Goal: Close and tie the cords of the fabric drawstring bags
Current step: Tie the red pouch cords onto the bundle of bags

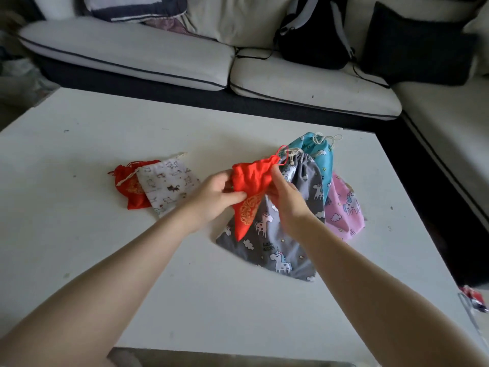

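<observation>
Both forearms reach in from the near edge of the white tabletop (79,234) and meet over the bag pile. Left hand (211,200) is curled shut on the left side of the small red fabric drawstring bag with gold embroidery (252,181), thumb across the front. Right hand (288,200) pinches the same bag's right edge just below the gathered neck. Bag is lifted, held between both hands, bottom corner hanging toward the grey unicorn-print cloth bag (288,234) directly under them.

Neck looks mostly cinched; thin red cord loop (282,154) sticks out just past the right fingertips, loose, no knot visible.

Risks, my read:
- Neither hand is on the cord. Letting go of the neck to grab it may let the gathers relax and reopen.
- Loop sits right by the grey bag's cream cord (291,157); a blind grab could snag the wrong one.
- Slippery-looking fabric, thin cord: knot may slip if pulled unevenly.

Beyond the right hand: teal unicorn-print bag (317,152) and pink unicorn-print bag (344,207). Well off the left hand: white cat-print bag (169,181) overlapping a second red bag (124,181).
</observation>
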